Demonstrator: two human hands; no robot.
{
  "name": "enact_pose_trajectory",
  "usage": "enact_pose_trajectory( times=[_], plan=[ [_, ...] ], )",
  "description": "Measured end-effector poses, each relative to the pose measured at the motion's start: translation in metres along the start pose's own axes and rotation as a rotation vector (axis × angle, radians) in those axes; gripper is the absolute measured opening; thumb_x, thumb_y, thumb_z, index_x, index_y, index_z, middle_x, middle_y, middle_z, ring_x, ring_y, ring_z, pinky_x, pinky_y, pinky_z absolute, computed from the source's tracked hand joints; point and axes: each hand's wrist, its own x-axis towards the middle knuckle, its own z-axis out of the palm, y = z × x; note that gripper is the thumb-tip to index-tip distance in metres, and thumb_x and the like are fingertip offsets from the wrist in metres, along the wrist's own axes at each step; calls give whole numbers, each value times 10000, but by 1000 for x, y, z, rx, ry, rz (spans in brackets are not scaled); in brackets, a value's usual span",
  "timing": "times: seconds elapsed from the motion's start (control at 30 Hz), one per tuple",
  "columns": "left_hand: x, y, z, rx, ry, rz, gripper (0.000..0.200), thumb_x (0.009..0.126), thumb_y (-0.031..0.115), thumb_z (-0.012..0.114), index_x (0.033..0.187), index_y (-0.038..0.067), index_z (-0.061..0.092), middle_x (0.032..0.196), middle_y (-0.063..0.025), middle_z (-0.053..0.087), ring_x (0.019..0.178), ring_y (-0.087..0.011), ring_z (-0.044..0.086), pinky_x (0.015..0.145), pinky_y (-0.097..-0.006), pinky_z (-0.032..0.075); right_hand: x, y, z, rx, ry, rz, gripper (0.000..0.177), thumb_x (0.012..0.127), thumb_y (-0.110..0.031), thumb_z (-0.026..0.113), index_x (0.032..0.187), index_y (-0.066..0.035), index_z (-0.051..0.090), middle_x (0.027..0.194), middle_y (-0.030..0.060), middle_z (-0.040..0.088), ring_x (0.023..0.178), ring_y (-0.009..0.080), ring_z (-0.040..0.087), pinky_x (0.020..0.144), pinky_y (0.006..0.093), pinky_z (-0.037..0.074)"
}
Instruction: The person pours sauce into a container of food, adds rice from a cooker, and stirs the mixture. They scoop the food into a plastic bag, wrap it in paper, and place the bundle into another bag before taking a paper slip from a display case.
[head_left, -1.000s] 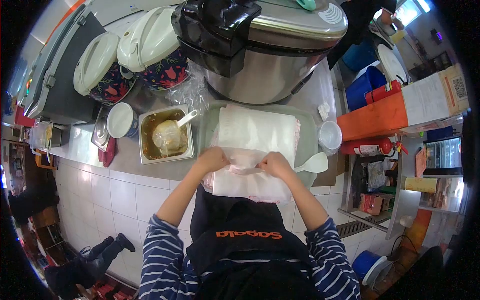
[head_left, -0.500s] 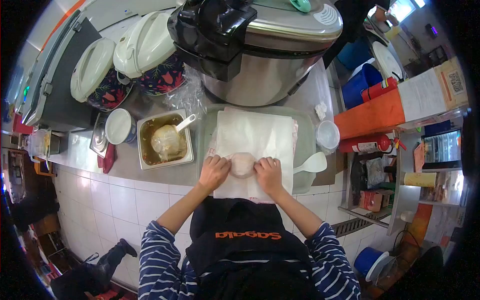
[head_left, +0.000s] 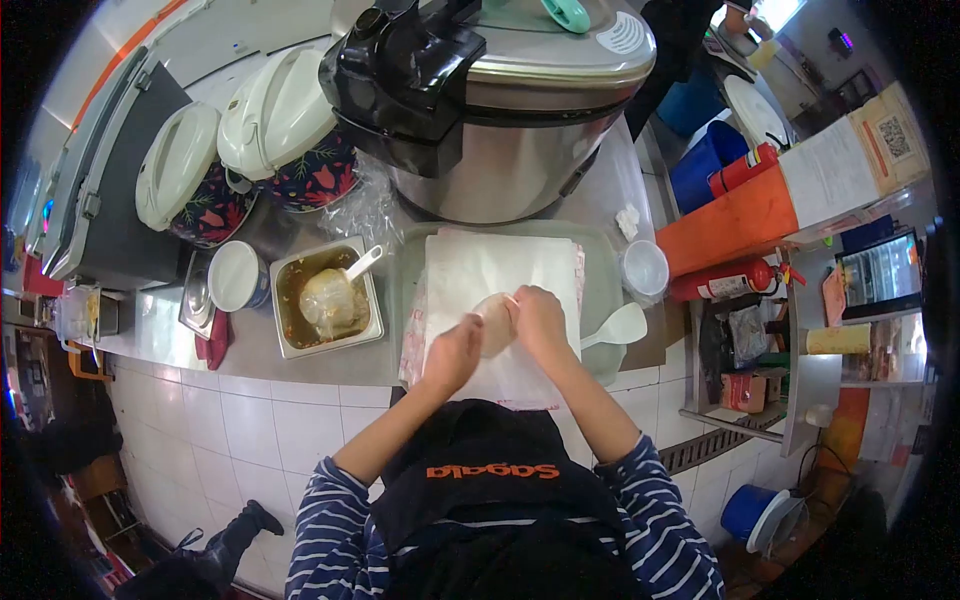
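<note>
A small round, pale bundle [head_left: 495, 325] in thin clear plastic is tilted between my hands over a stack of white wrapping paper [head_left: 500, 265]. My right hand [head_left: 540, 315] pinches its upper right edge. At the lower left, the curled fingers of my left hand [head_left: 455, 352] close on the bundle's side, slightly blurred. What the plastic holds I cannot make out. Under the paper is a pale green tray [head_left: 405, 270], with a white rice paddle [head_left: 618, 327] lying on its right side.
Left of the tray stands a metal container [head_left: 285, 325] with a white-handled utensil and a plastic-covered lump. Behind are a large steel cooker [head_left: 500, 165] and two flowered pots with white lids [head_left: 280, 120]. A clear tub [head_left: 645, 268] sits at right. Another person stands at the far back.
The bundle was lying flat on the paper with a hand at each side; now it is tilted. My right hand has risen towards its top and my left hand has turned inward.
</note>
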Motion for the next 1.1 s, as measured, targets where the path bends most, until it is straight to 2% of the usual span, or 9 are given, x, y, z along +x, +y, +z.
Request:
enact_pose_trajectory(
  times=[0.03,0.13,0.3,0.43,0.63,0.8,0.9,1.0,1.1],
  plan=[
    [2,1,1,1,22,365,174,731,85,598,895,46,554,850,-139,591,740,-308,569,630,-364,471,7,-6,3,-61,-71,66,94,709,-111,581,681,-22,572,731,145,560,705,325,554,642,401,455],
    [11,-7,-1,153,-224,419,198,675,69,605,870,59,575,852,-123,594,753,-298,575,643,-366,477,2,-19,11,-8,-75,-110,68,689,-59,550,741,-31,584,821,125,567,833,288,539,681,371,458],
    [27,1,2,-11,-73,-67,176,617,39,562,781,73,614,722,-119,571,686,-300,569,602,-363,457,-24,-15,15,159,32,-306,243,661,-2,521,887,-28,605,895,79,586,864,246,538,706,329,463],
    [41,-16,27,-203,344,9,174,576,-23,577,743,-4,623,668,-115,597,596,-196,552,566,-290,450,-51,-5,17,82,114,-339,342,677,-14,505,1010,-27,581,1040,84,571,976,256,518,796,355,430],
    [50,-21,8,-306,-246,-151,342,660,-13,550,989,14,639,831,-126,641,617,-129,555,549,-220,449,-72,-4,20,-22,-1,-304,634,696,-119,565,1279,-49,325,1304,128,351,1189,288,354,924,425,319],
    [56,-20,-3,-774,-596,-692,270,776,163,579,972,-23,586,777,-96,603,671,-139,575,569,-249,488,-50,15,-1,412,-82,-111,449,804,-263,552,1149,-29,387,1122,187,475,1013,330,479,831,415,380],
    [25,4,20,-709,-423,-203,372,786,202,593,1071,-16,496,873,-100,573,718,-135,553,535,-252,478,-51,17,-2,772,92,292,345,896,-324,435,1033,-10,404,825,195,572,726,365,557,721,377,433],
    [7,6,51,-712,-145,-44,432,814,218,547,1122,-61,428,1002,-117,542,846,-170,550,647,-282,482,-45,30,-20,803,-165,283,310,899,-303,426,1023,-18,418,833,194,584,762,367,563,716,373,432],
    [0,-19,55,-963,-56,-382,436,825,196,519,1143,-77,402,1033,-134,536,888,-202,557,727,-321,483,-26,74,-56,101,319,156,230,789,-203,576,957,-53,526,1027,171,548,998,330,501,861,437,353]
  ],
)
